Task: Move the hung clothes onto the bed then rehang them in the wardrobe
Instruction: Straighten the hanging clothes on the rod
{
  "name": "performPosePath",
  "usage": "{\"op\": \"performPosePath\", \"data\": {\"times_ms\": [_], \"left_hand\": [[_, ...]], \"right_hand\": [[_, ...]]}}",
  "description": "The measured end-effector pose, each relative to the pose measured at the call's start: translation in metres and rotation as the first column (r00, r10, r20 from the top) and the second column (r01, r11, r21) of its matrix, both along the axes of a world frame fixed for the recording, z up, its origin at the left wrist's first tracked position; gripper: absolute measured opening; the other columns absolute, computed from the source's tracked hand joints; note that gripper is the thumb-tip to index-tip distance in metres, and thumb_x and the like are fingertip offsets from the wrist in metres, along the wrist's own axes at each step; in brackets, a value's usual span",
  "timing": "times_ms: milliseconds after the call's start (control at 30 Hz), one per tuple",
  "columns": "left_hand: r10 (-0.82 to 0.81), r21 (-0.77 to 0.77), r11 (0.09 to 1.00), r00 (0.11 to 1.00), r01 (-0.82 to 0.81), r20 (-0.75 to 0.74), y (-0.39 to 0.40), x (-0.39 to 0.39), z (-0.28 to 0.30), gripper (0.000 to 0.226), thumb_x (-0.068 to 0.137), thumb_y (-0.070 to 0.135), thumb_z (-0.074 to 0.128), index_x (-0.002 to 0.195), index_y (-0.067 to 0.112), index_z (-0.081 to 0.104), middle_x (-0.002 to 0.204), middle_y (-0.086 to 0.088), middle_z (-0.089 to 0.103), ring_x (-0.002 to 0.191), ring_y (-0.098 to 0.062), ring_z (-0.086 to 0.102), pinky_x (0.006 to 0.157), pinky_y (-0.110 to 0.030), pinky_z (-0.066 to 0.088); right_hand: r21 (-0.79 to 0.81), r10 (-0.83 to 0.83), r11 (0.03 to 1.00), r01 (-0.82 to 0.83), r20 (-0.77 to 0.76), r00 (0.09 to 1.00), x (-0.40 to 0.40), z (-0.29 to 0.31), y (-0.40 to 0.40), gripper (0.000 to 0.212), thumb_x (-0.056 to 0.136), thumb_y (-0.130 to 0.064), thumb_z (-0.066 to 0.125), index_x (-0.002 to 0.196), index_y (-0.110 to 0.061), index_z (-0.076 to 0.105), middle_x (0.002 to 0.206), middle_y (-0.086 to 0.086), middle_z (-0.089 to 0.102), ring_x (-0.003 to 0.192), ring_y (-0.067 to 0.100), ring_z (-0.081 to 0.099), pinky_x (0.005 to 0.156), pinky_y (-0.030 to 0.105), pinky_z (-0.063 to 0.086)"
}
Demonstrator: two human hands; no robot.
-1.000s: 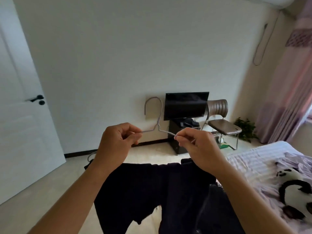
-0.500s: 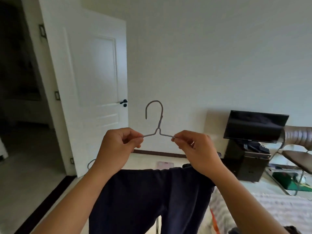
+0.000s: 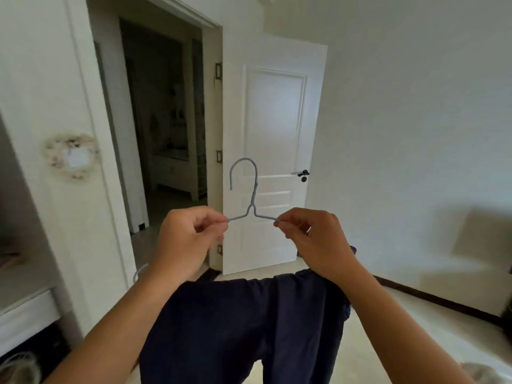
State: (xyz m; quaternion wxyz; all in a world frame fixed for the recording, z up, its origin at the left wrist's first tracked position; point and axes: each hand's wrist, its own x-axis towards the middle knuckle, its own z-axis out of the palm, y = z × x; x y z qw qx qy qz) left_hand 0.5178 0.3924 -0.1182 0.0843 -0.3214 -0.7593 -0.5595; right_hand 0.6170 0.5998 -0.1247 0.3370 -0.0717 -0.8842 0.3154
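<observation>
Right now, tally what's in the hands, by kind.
Grey wire hangers: 1
Dark navy garments: 1, draped over the hanger
Hands: 2, left hand and right hand, each with a pinch grip on a hanger shoulder
Total: 4

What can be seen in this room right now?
hanger: one, grey, held up in the middle
garment: one, dark navy, draped below the hanger
door: one, white, open, behind the hanger
door handle: one, black, on the door
doorway: one, dark, left of the door
wall: white, right side
floor: pale, lower right
left hand: one, pinching the hanger's left shoulder
right hand: one, pinching the hanger's right shoulder
</observation>
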Motion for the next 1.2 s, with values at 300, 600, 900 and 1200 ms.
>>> {"op": "performPosePath", "data": {"times_ms": [300,600,900,1200], "left_hand": [[0.241,0.022,0.97,0.97,-0.241,0.017,-0.105,-0.073,-0.004,0.015,0.089,0.01,0.068,0.087,0.023,0.075,0.069,0.007,0.07,0.063,-0.005,0.063,0.059,-0.012,0.048],[0.425,-0.021,0.905,0.905,-0.425,0.001,-0.169,-0.15,-0.002,0.022,0.091,0.011,0.066,0.093,0.029,0.077,0.07,0.001,0.069,0.068,-0.006,0.062,0.07,-0.022,0.049],[0.56,-0.002,0.828,0.828,-0.561,-0.038,-0.212,-0.22,0.004,0.024,0.091,0.004,0.063,0.093,0.024,0.077,0.074,0.005,0.071,0.073,-0.007,0.066,0.077,-0.024,0.052],[0.642,0.03,0.767,0.766,-0.641,-0.04,-0.26,-0.287,0.001,0.029,0.09,0.003,0.064,0.085,0.029,0.075,0.076,0.004,0.072,0.077,-0.009,0.067,0.077,-0.022,0.05]], "right_hand": [[0.087,0.307,0.947,-0.309,0.031,0.951,-0.119,0.004,-0.089,0.018,0.094,-0.028,0.064,0.083,-0.042,0.069,0.072,-0.021,0.066,0.076,0.001,0.062,0.068,0.01,0.046],[0.086,0.473,0.871,-0.483,0.115,0.874,-0.244,0.002,-0.145,0.008,0.093,-0.033,0.064,0.09,-0.034,0.071,0.077,-0.019,0.065,0.083,-0.003,0.06,0.069,0.012,0.049],[0.083,0.632,0.754,-0.651,0.174,0.755,-0.332,0.023,-0.187,0.012,0.096,-0.031,0.061,0.091,-0.028,0.071,0.075,-0.015,0.067,0.074,0.003,0.064,0.071,0.023,0.056],[0.034,0.699,0.689,-0.724,0.233,0.676,-0.399,0.035,-0.243,0.013,0.096,-0.026,0.06,0.091,-0.024,0.072,0.072,-0.01,0.069,0.066,0.008,0.065,0.062,0.024,0.056]]}}
